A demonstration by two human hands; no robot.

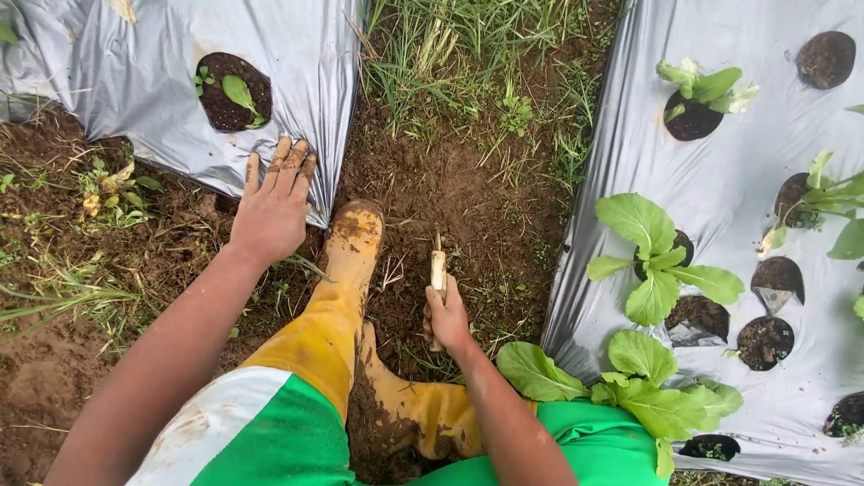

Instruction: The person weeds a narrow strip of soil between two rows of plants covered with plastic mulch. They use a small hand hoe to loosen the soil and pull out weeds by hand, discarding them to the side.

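The muddy fingers [286, 160] of the left hand [270, 211] were spread wide and flat, their tips resting on the lower edge of the silver plastic mulch sheet [135, 81] at 11 o'clock, holding nothing. The right hand [447, 319] was curled tightly around a pale wooden tool handle [438, 270], which rose upright out of the fist toward 12 o'clock; whatever blade it carried was too small to make out against the soil. Between the 2 hands stood a mud-caked yellow rubber boot [349, 261], its toe pointing to 12 o'clock, and a second yellow boot [418, 414] lay bent beneath it at 6 o'clock, both below green trousers [288, 441]. They stood in a bare brown soil furrow [468, 189], with grass [468, 45] at 12 o'clock. In the left sheet, 1 round planting hole [233, 91] held a small seedling. At 3 o'clock a second silver mulch sheet [720, 162] carried several holes, with broad-leaved green plants [654, 261] growing from some of them, the nearest leaves [630, 382] just beside the right forearm.
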